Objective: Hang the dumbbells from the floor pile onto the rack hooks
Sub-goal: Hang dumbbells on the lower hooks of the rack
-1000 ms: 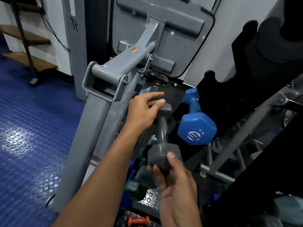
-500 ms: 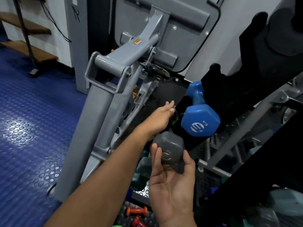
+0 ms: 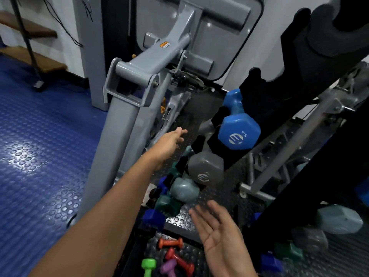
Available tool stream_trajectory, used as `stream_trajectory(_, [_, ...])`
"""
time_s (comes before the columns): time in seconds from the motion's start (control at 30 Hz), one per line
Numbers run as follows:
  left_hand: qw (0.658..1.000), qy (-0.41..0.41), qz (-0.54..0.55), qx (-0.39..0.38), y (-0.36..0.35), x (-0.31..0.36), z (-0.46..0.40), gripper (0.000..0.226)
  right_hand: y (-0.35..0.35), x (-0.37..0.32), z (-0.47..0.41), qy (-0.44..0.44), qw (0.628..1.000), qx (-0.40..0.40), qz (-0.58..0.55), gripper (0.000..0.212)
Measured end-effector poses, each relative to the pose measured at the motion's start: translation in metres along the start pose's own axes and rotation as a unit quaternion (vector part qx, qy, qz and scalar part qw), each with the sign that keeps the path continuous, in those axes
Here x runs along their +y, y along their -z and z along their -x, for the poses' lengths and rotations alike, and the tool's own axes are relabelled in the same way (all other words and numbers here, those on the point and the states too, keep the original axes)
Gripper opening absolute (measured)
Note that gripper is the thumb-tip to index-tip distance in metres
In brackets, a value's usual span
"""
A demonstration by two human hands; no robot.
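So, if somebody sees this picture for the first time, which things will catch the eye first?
Probably the bright blue dumbbell hanging on the black rack right of centre, with the grey dumbbell just below it. Then the open left hand and right hand, and the small colourful dumbbells on the floor.

Both hands released the grey dumbbell (image 3: 205, 168), now hanging on the rack (image 3: 257, 108)

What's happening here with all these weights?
A person is hanging dumbbells on a black rack. The grey hex dumbbell sits on a hook below the blue hex dumbbell. Both hands, left and right, are open and empty. Small colourful dumbbells lie on the floor.
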State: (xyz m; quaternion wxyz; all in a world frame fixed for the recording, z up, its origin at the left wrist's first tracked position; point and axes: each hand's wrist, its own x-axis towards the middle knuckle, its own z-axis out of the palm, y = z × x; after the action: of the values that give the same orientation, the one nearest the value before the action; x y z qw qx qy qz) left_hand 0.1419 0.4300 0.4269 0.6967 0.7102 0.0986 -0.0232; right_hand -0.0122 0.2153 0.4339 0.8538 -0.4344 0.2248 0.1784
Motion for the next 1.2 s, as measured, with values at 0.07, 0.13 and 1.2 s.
stream_trajectory(0.07, [1.000,0.016,-0.025,0.001,0.001,-0.007,0.001,0.051,0.003,0.014,-0.006,-0.004,0.999,0.018,0.042,0.054])
stream_trajectory(0.13, [0.999,0.021,-0.044,-0.009,-0.001,-0.013,-0.001,0.051,-0.001,0.024,-0.014,-0.015,0.996,0.032,0.087,0.057])
stream_trajectory(1.2, [0.988,0.046,0.082,0.121,0.027,-0.019,0.000,0.041,-0.092,0.044,-0.047,-0.020,0.988,-0.035,0.146,0.033])
